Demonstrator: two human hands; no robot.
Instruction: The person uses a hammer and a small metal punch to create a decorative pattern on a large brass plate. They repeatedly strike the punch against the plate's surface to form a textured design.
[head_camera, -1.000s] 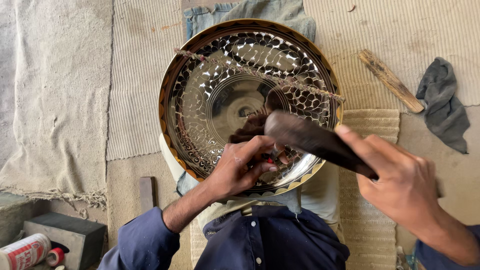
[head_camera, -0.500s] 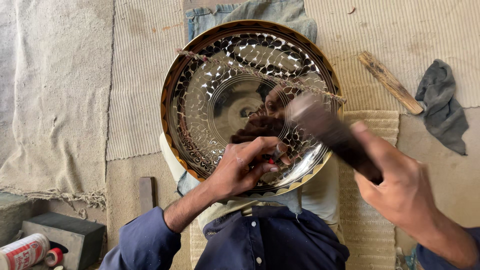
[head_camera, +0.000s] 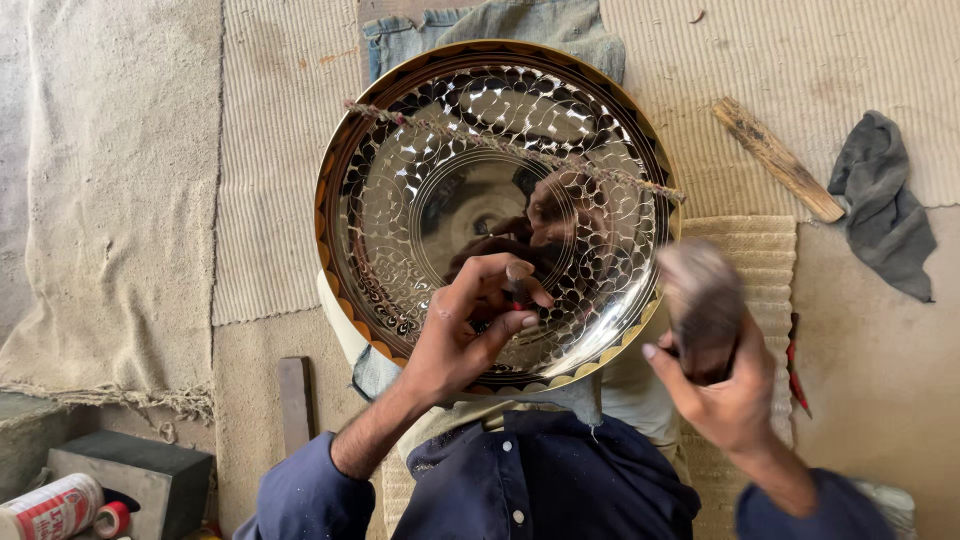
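Looking down from above at a person in a dark blue shirt (head_camera: 540, 480) seated on the floor, with a large round metal dish (head_camera: 400, 200) propped on the lap. The dish is shiny, covered in a pattern of small hammered scales around a smooth mirror-like centre, and has a dark, gold-edged rim. A frayed length of twine (head_camera: 520, 150) runs slantwise across the upper half of the dish. The left hand (head_camera: 470, 335) rests on the lower inside of the dish, its fingers pinched together around a small punch-like tool (head_camera: 517, 280) whose tip touches the metal just below the centre. The right hand (head_camera: 725, 395) is beside the lower right rim of the dish, apart from it, its fingers wrapped tightly around the handle of a dark hammer (head_camera: 700, 295); the hammer head is blurred and sits just outside the rim. Under the dish lie ribbed woven mats (head_camera: 800, 60), with a blue denim cloth (head_camera: 560, 25) showing above its top edge. To the right of the dish, well apart, lies a rough wooden stick (head_camera: 778, 160), and beyond it a crumpled grey rag (head_camera: 882, 205). To the left of the dish spreads a coarse beige sackcloth (head_camera: 110, 200). Below and left of the dish lies a small flat wooden piece (head_camera: 295, 400), then a grey block (head_camera: 135, 475), and, farthest, a white and red can (head_camera: 50, 508) on its side.
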